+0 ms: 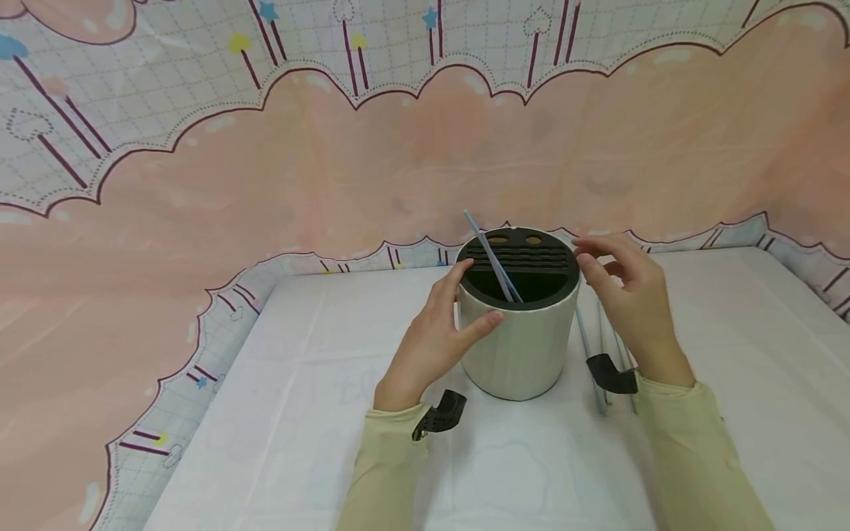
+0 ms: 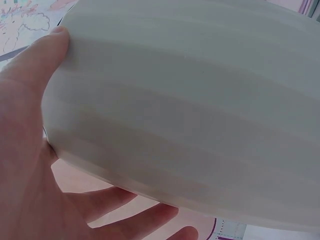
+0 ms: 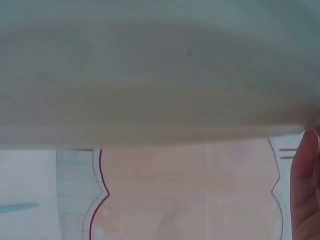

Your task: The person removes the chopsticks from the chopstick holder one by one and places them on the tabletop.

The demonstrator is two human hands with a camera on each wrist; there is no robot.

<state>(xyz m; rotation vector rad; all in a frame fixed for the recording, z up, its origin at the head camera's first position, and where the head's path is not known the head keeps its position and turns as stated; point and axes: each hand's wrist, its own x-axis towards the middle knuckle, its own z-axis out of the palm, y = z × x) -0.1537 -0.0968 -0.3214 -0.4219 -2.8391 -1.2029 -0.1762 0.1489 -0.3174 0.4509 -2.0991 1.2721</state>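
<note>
A cream round holder (image 1: 514, 346) with a black slotted top (image 1: 521, 254) stands upright, overlapping the white tabletop in the head view. Two thin sticks, a pale lavender one and a light blue one (image 1: 468, 215), lean out of its large front opening. My left hand (image 1: 434, 332) grips the holder's left side, thumb on the near side below the rim. In the left wrist view the pale wall (image 2: 175, 110) of the holder fills most of the picture, fingers behind it. My right hand (image 1: 631, 302) holds the right rim with bent thumb and forefinger.
Several thin sticks (image 1: 583, 335) lie on the table just right of the holder, partly hidden behind the right hand and wrist camera. White cloth (image 1: 299, 398) covers the table. A peach patterned cloth (image 1: 412, 162) hangs behind it.
</note>
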